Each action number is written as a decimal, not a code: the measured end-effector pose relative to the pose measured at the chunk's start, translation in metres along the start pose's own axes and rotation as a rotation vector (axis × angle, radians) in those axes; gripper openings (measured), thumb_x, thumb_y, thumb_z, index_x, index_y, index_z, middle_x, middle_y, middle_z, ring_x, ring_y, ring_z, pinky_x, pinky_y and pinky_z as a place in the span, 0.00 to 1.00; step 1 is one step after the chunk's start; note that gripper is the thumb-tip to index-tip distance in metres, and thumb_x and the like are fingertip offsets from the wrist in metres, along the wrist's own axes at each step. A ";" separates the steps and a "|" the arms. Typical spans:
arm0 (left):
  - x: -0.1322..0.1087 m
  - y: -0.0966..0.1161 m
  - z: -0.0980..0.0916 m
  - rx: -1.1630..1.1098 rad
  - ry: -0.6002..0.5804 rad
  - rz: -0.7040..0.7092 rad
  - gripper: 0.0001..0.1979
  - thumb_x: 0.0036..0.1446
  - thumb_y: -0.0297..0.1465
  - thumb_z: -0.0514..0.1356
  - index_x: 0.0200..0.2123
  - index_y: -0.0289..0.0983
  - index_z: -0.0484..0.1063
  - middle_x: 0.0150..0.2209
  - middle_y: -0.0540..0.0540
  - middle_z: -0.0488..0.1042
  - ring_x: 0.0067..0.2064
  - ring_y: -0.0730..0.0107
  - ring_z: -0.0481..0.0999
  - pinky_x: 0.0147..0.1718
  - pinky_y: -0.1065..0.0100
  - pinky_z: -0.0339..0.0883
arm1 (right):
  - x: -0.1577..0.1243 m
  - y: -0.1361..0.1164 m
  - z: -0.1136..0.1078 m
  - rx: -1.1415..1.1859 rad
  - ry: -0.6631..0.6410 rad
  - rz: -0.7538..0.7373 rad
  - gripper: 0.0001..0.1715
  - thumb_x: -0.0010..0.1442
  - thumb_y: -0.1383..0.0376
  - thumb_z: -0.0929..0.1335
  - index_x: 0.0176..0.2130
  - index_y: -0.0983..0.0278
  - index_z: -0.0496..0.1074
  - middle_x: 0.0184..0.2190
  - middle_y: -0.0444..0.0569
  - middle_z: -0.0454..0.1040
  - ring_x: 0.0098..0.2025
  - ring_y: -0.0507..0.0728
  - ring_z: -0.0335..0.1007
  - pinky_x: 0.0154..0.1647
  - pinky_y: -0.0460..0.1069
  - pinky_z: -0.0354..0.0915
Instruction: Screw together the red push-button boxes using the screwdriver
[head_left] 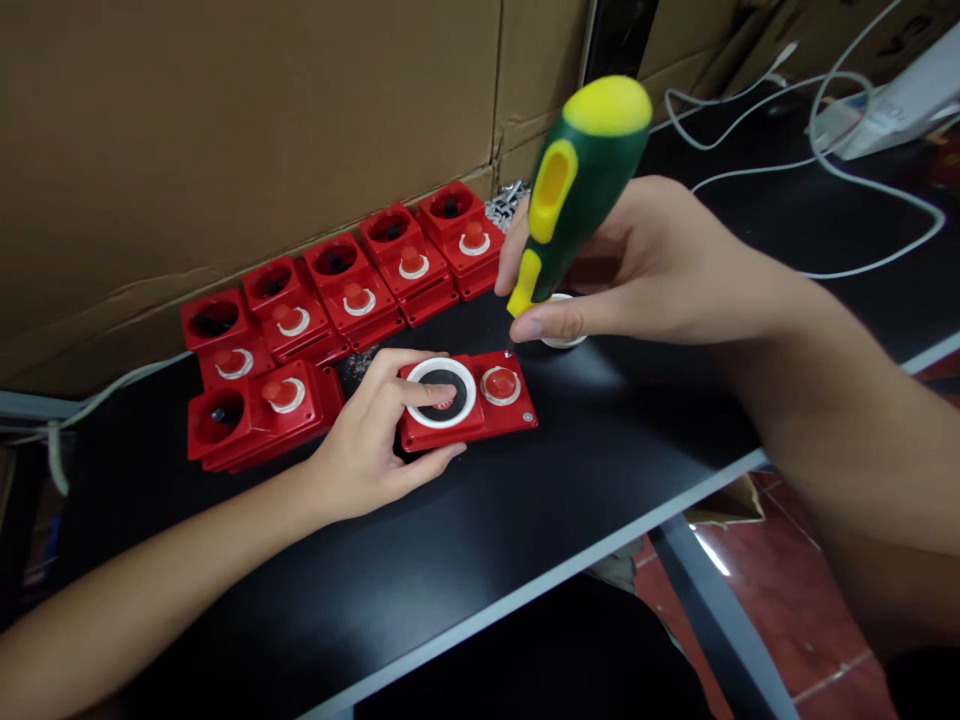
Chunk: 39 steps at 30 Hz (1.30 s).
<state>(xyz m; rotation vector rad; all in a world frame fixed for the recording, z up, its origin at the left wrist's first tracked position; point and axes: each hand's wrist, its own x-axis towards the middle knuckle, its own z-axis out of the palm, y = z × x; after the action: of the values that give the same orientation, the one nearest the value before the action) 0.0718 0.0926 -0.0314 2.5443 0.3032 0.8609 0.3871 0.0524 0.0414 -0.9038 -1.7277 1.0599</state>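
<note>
My right hand (637,260) is closed round a green and yellow screwdriver (577,180), held tilted with its tip at the back right corner of a red plastic switch unit (469,405). That unit lies flat on the black table (600,470) and carries a white ring and a red round button. My left hand (375,440) grips the unit's left end, with the index finger laid across the white ring and the thumb at the front edge.
Several more red units (337,290) stand in rows behind and to the left, against a cardboard wall (247,130). A small pile of screws (504,205) and a white round part (564,340) sit behind my right hand. White cables (825,160) run at the back right.
</note>
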 end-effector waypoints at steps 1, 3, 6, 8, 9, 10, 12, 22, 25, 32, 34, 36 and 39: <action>0.000 0.000 0.000 -0.002 0.001 0.002 0.28 0.68 0.31 0.77 0.64 0.42 0.69 0.64 0.37 0.75 0.64 0.52 0.82 0.61 0.51 0.81 | 0.000 0.000 0.001 0.003 0.020 0.007 0.19 0.58 0.60 0.88 0.43 0.59 0.84 0.44 0.44 0.86 0.41 0.56 0.82 0.42 0.50 0.81; 0.000 0.000 0.000 -0.001 0.002 0.005 0.27 0.68 0.31 0.77 0.64 0.42 0.69 0.64 0.36 0.75 0.64 0.52 0.82 0.61 0.51 0.81 | 0.000 -0.002 0.001 0.004 0.054 0.017 0.20 0.57 0.61 0.88 0.43 0.58 0.83 0.45 0.45 0.86 0.43 0.57 0.83 0.44 0.50 0.82; 0.000 0.000 0.000 0.001 0.002 0.003 0.28 0.68 0.31 0.77 0.64 0.43 0.69 0.64 0.37 0.75 0.64 0.52 0.82 0.61 0.50 0.81 | 0.000 -0.009 0.002 0.016 0.057 0.039 0.16 0.60 0.66 0.85 0.44 0.57 0.82 0.46 0.44 0.86 0.43 0.55 0.83 0.40 0.47 0.79; 0.000 0.000 0.000 0.004 0.000 -0.001 0.28 0.68 0.31 0.77 0.64 0.43 0.69 0.64 0.37 0.75 0.64 0.52 0.83 0.60 0.50 0.82 | -0.001 -0.014 0.003 0.042 0.027 0.035 0.14 0.62 0.71 0.82 0.44 0.56 0.82 0.44 0.42 0.86 0.38 0.52 0.80 0.35 0.45 0.76; 0.000 0.000 0.000 0.005 -0.001 -0.003 0.28 0.68 0.31 0.77 0.64 0.44 0.69 0.64 0.37 0.75 0.64 0.51 0.83 0.60 0.50 0.82 | -0.001 -0.015 0.004 0.056 0.011 0.026 0.14 0.62 0.73 0.80 0.43 0.56 0.82 0.43 0.41 0.85 0.35 0.51 0.78 0.33 0.44 0.75; 0.001 0.000 0.000 0.006 -0.002 -0.005 0.28 0.68 0.31 0.77 0.64 0.44 0.69 0.64 0.37 0.75 0.64 0.51 0.83 0.60 0.49 0.82 | 0.000 -0.016 0.004 0.066 -0.003 0.020 0.13 0.63 0.73 0.79 0.43 0.56 0.81 0.43 0.41 0.85 0.33 0.50 0.76 0.32 0.44 0.74; 0.001 0.001 0.000 0.008 -0.003 -0.004 0.28 0.68 0.31 0.77 0.64 0.43 0.69 0.64 0.37 0.75 0.63 0.51 0.83 0.60 0.49 0.82 | 0.000 -0.014 0.005 0.071 -0.015 0.025 0.12 0.63 0.73 0.79 0.43 0.57 0.81 0.42 0.41 0.84 0.32 0.50 0.75 0.32 0.45 0.75; 0.001 0.000 0.000 0.009 -0.008 0.006 0.27 0.69 0.31 0.77 0.64 0.42 0.69 0.64 0.36 0.75 0.64 0.52 0.82 0.61 0.49 0.81 | 0.000 -0.003 0.002 -0.021 0.038 -0.001 0.20 0.61 0.51 0.87 0.44 0.57 0.85 0.43 0.43 0.85 0.40 0.57 0.80 0.39 0.50 0.80; 0.001 0.000 0.000 0.007 0.000 0.002 0.28 0.68 0.32 0.77 0.64 0.44 0.69 0.64 0.37 0.75 0.63 0.51 0.82 0.60 0.49 0.81 | -0.001 -0.003 0.003 0.007 0.083 0.014 0.22 0.60 0.52 0.88 0.44 0.58 0.83 0.45 0.43 0.86 0.44 0.57 0.83 0.42 0.50 0.81; 0.001 0.000 -0.001 0.005 -0.002 0.005 0.28 0.68 0.31 0.77 0.64 0.44 0.69 0.63 0.37 0.75 0.63 0.51 0.82 0.59 0.48 0.82 | -0.002 -0.007 0.002 0.050 -0.019 -0.027 0.15 0.67 0.69 0.80 0.52 0.60 0.81 0.46 0.47 0.88 0.48 0.55 0.85 0.42 0.46 0.78; 0.001 0.000 -0.001 0.011 -0.003 0.004 0.29 0.68 0.31 0.77 0.64 0.45 0.68 0.63 0.37 0.75 0.63 0.50 0.83 0.59 0.47 0.82 | -0.001 -0.007 0.002 0.023 -0.025 -0.022 0.13 0.65 0.68 0.80 0.49 0.58 0.82 0.47 0.46 0.87 0.44 0.54 0.83 0.42 0.47 0.78; 0.001 0.001 -0.001 0.012 -0.005 -0.002 0.29 0.67 0.31 0.77 0.64 0.45 0.68 0.63 0.37 0.75 0.63 0.49 0.83 0.58 0.46 0.82 | 0.000 -0.005 0.002 -0.010 -0.032 -0.026 0.14 0.61 0.66 0.84 0.44 0.57 0.83 0.47 0.44 0.86 0.41 0.53 0.80 0.41 0.47 0.78; 0.001 0.001 -0.001 0.015 -0.010 -0.010 0.29 0.67 0.31 0.77 0.64 0.46 0.69 0.63 0.37 0.75 0.62 0.49 0.83 0.58 0.47 0.82 | 0.001 -0.001 0.002 -0.042 0.000 0.002 0.19 0.55 0.61 0.89 0.41 0.57 0.84 0.42 0.44 0.83 0.42 0.57 0.81 0.45 0.50 0.81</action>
<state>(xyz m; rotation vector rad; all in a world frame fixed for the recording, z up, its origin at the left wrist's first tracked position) 0.0717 0.0923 -0.0294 2.5577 0.3204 0.8442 0.3848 0.0523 0.0423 -0.9326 -1.7551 1.0282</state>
